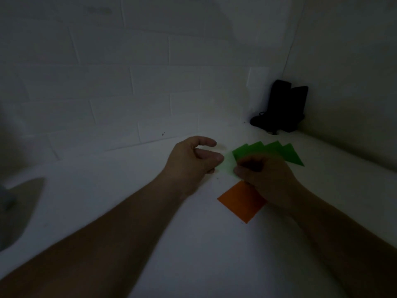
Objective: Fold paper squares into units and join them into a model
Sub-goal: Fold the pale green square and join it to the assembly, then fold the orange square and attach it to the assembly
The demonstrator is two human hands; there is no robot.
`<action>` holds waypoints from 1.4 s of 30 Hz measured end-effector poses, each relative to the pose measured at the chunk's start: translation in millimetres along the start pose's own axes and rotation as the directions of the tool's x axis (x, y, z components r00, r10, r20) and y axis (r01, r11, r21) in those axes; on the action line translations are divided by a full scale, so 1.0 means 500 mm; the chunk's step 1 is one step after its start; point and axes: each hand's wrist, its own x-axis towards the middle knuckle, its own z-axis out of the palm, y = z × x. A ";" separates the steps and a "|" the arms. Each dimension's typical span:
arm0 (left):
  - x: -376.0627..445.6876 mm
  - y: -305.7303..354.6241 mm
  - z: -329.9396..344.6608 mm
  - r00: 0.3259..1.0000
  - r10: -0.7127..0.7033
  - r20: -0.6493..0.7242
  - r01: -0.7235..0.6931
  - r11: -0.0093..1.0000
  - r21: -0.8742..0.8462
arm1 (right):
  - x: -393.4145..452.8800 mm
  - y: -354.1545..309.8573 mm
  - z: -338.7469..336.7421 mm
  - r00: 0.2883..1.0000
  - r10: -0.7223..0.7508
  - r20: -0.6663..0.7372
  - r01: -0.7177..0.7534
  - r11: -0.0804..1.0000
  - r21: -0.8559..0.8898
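Several green paper squares (270, 151) are fanned out just above the white table (129, 190), and my right hand (266, 181) grips them from below with curled fingers. To their left, my left hand (193, 160) pinches the pale leftmost green sheet (226, 164) between thumb and forefinger. An orange paper square (240, 201) lies flat on the table under my right wrist, partly covered by that hand. The scene is dim.
A black pouch-like object (281, 108) stands in the far right corner where the brick-pattern wall (129, 82) meets the side wall. A grey shape (19, 209) sits at the table's left edge.
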 end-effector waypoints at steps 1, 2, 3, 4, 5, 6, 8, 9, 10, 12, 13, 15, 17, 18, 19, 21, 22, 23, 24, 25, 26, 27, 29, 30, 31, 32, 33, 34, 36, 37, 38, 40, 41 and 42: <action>0.001 -0.003 0.002 1.000 0.004 -0.013 -0.004 1.000 0.003 | 0.001 0.000 -0.002 1.000 0.016 0.009 -0.017 0.999 0.043; 0.001 -0.006 0.004 0.999 0.013 -0.029 -0.012 1.000 0.003 | 0.002 -0.002 -0.005 0.998 0.048 0.030 -0.051 0.993 0.109; 0.001 -0.006 0.005 0.999 0.020 -0.044 -0.020 1.000 -0.004 | 0.004 -0.004 -0.007 0.995 0.085 0.055 -0.093 0.981 0.171; 0.000 -0.005 0.007 0.999 0.017 -0.048 -0.018 1.000 -0.021 | 0.005 -0.006 -0.009 0.990 0.121 0.071 -0.134 0.968 0.215; -0.003 -0.005 0.011 0.999 0.003 -0.037 -0.005 0.999 -0.051 | 0.005 -0.004 -0.014 0.987 0.145 0.071 -0.157 0.960 0.230; -0.005 -0.005 0.016 1.000 -0.015 -0.013 0.014 0.996 -0.092 | 0.006 0.000 -0.020 0.986 0.152 0.063 -0.163 0.961 0.225; -0.012 -0.007 0.025 0.997 -0.040 0.067 0.048 0.991 -0.122 | 0.007 0.015 -0.037 0.988 0.142 0.056 -0.150 0.972 0.183; -0.014 -0.010 0.030 0.994 -0.032 0.108 0.042 0.995 -0.093 | 0.005 0.025 -0.047 0.991 0.129 0.046 -0.134 0.982 0.136; -0.017 -0.014 0.037 0.989 -0.008 0.148 0.014 0.999 -0.044 | 0.000 0.034 -0.060 0.994 0.111 0.022 -0.112 0.991 0.070; -0.021 -0.022 0.045 0.974 0.068 0.217 -0.092 0.990 0.105 | -0.008 0.051 -0.090 0.996 0.081 -0.025 -0.082 0.995 -0.063; -0.024 -0.023 0.049 0.963 0.102 0.250 -0.161 0.961 0.225 | -0.011 0.061 -0.108 0.996 0.074 -0.043 -0.078 0.992 -0.096; -0.033 -0.021 0.055 0.937 0.178 0.299 -0.304 0.836 0.457 | -0.016 0.083 -0.148 0.995 0.060 -0.077 -0.070 0.987 -0.144; -0.039 -0.019 0.059 0.922 0.209 0.325 -0.365 0.749 0.553 | -0.018 0.113 -0.195 0.989 0.082 -0.120 -0.100 0.983 -0.152; -0.041 -0.017 0.060 0.925 0.198 0.325 -0.361 0.731 0.579 | -0.019 0.128 -0.219 0.985 0.106 -0.137 -0.127 0.980 -0.155; -0.041 -0.015 0.061 0.930 0.172 0.325 -0.344 0.719 0.603 | -0.020 0.144 -0.241 0.981 0.130 -0.147 -0.156 0.971 -0.180; -0.037 -0.017 0.059 0.933 0.098 0.345 -0.313 0.695 0.647 | -0.023 0.176 -0.278 0.975 0.153 -0.158 -0.194 0.937 -0.290; -0.036 -0.018 0.058 0.926 0.080 0.368 -0.321 0.678 0.661 | -0.024 0.190 -0.289 0.975 0.148 -0.163 -0.197 0.918 -0.344; -0.032 -0.019 0.056 0.918 0.067 0.392 -0.335 0.660 0.672 | -0.025 0.199 -0.294 0.976 0.141 -0.169 -0.196 0.906 -0.376; -0.029 -0.021 0.056 0.910 0.054 0.411 -0.346 0.644 0.682 | -0.025 0.206 -0.294 0.975 0.137 -0.174 -0.196 0.902 -0.385; -0.024 -0.023 0.055 0.902 0.033 0.430 -0.357 0.619 0.700 | -0.023 0.211 -0.291 0.974 0.136 -0.181 -0.197 0.903 -0.383; -0.020 -0.024 0.055 0.892 0.009 0.452 -0.374 0.577 0.726 | -0.021 0.213 -0.284 0.972 0.133 -0.192 -0.198 0.905 -0.377; -0.017 -0.026 0.055 0.881 -0.017 0.473 -0.395 0.523 0.755 | -0.018 0.215 -0.276 0.969 0.132 -0.209 -0.203 0.907 -0.369; -0.012 -0.031 0.055 0.865 -0.056 0.498 -0.425 0.446 0.788 | -0.012 0.221 -0.266 0.960 0.125 -0.250 -0.211 0.911 -0.354; -0.012 -0.034 0.053 0.863 -0.062 0.502 -0.431 0.428 0.794 | -0.008 0.222 -0.265 0.955 0.125 -0.270 -0.217 0.912 -0.348; -0.012 -0.037 0.051 0.863 -0.066 0.501 -0.431 0.421 0.798 | -0.005 0.222 -0.265 0.949 0.126 -0.288 -0.223 0.915 -0.335; -0.013 -0.038 0.050 0.865 -0.070 0.498 -0.425 0.426 0.799 | -0.002 0.222 -0.264 0.942 0.131 -0.308 -0.231 0.921 -0.315; -0.014 -0.039 0.050 0.866 -0.071 0.494 -0.419 0.435 0.797 | 0.000 0.222 -0.263 0.935 0.139 -0.327 -0.239 0.927 -0.289; -0.015 -0.037 0.051 0.868 -0.075 0.492 -0.413 0.441 0.797 | 0.002 0.221 -0.261 0.929 0.141 -0.343 -0.241 0.933 -0.268; -0.016 -0.036 0.054 0.870 -0.080 0.486 -0.409 0.433 0.803 | 0.002 0.221 -0.254 0.916 0.130 -0.379 -0.237 0.939 -0.251; -0.014 -0.037 0.056 0.872 -0.075 0.484 -0.411 0.425 0.807 | 0.001 0.222 -0.252 0.905 0.117 -0.408 -0.230 0.943 -0.239; -0.014 -0.037 0.057 0.876 -0.069 0.477 -0.408 0.419 0.811 | -0.001 0.224 -0.251 0.888 0.108 -0.448 -0.224 0.950 -0.215; -0.013 -0.037 0.059 0.885 -0.068 0.460 -0.397 0.403 0.825 | -0.004 0.223 -0.251 0.833 0.109 -0.543 -0.224 0.963 -0.150; -0.013 -0.038 0.061 0.888 -0.072 0.454 -0.394 0.391 0.832 | -0.005 0.220 -0.250 0.802 0.116 -0.585 -0.230 0.965 -0.124; -0.015 -0.036 0.063 0.887 -0.073 0.455 -0.397 0.382 0.835 | -0.005 0.215 -0.246 0.777 0.119 -0.619 -0.232 0.967 -0.105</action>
